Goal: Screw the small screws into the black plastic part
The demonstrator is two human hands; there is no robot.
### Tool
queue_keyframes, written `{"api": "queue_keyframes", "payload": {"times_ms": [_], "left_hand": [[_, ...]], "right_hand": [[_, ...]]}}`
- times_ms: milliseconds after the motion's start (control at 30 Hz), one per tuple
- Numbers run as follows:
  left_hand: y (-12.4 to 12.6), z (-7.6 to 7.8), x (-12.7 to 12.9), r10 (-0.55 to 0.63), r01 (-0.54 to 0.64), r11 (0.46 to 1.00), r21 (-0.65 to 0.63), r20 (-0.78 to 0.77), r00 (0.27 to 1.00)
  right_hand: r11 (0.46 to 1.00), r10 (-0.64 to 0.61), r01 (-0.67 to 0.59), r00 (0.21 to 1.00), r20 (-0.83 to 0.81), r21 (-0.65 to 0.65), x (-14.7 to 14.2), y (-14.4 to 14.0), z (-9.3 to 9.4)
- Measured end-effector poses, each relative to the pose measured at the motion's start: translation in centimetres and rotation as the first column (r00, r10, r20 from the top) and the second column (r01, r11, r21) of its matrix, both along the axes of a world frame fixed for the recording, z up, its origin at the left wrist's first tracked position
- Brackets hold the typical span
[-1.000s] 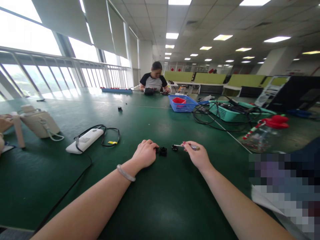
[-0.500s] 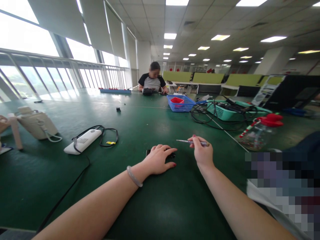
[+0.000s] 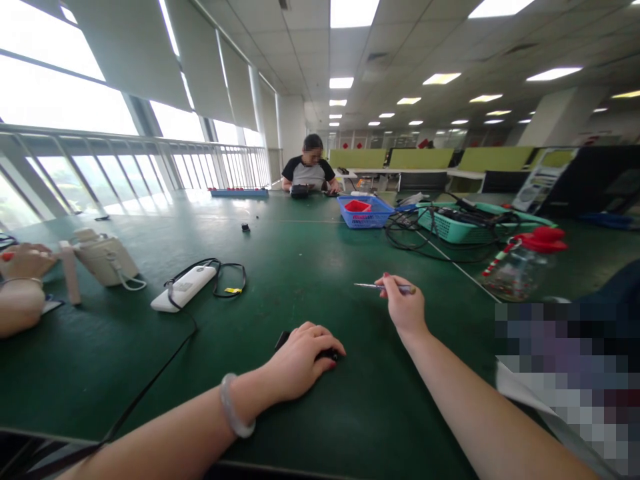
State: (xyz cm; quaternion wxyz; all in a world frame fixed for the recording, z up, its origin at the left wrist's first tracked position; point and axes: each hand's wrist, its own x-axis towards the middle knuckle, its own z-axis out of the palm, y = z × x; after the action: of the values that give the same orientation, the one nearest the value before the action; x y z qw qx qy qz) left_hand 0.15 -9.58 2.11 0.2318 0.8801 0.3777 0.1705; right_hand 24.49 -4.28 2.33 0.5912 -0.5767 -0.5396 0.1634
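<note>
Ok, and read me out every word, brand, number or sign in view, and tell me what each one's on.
No text can be read.
White device: small printing on top, too small to read.
Yellow tag beside it: too small to make out any lettering.
Red decorations in the background: too far off to tell whether they carry writing.

My slim tool (image 3: 367, 286) lies nearly level in my right grip (image 3: 406, 303), tip leftward; small black parts (image 3: 329, 355), partly hidden, sit within my left grip (image 3: 300, 359) on the counter (image 3: 380, 413)
</note>
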Motion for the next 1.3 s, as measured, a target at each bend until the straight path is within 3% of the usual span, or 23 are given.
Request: {"api": "queue_keyframes", "payload": {"times_ms": [200,333,433,567,667,933,1300], "left_hand": [[-4.1,0.5,-6.0,0.059,-0.064,0.992,-0.107,-0.054,0.997],[-5.2,-0.3,-9.1,0.095,-0.100,0.994,-0.047,-0.101,0.990],[-5.4,-1.0,-10.9,0.233,-0.233,0.972,0.000,0.023,0.972],[-5.4,-1.5,-12.5,0.408,-0.428,0.903,0.044,0.224,0.885],[-5.2,-1.6,-13.3,0.422,-0.445,0.890,0.097,0.194,0.886],[-5.4,-1.8,-14.3,0.301,-0.314,0.927,0.204,0.092,0.949],[-5.4,-2.2,-13.3,0.372,-0.329,0.860,0.390,-0.037,0.927]], "right_hand": [[0.999,0.053,-0.053,0.998,0.022,-0.009,-0.1,-0.2,0.0],[0.998,0.057,-0.057,0.996,0.069,0.000,-0.2,-0.2,0.0],[0.998,0.058,-0.058,0.995,0.082,0.009,-0.2,-0.2,0.0],[0.998,0.052,-0.054,0.995,0.082,0.021,-0.1,-0.2,-0.1],[0.999,0.046,-0.048,0.995,0.083,0.015,-0.1,-0.1,0.0],[0.997,0.082,-0.081,0.992,0.094,-0.010,-0.3,-0.3,0.0],[0.997,0.080,-0.078,0.988,0.133,-0.014,-0.2,-0.1,-0.2]]}}
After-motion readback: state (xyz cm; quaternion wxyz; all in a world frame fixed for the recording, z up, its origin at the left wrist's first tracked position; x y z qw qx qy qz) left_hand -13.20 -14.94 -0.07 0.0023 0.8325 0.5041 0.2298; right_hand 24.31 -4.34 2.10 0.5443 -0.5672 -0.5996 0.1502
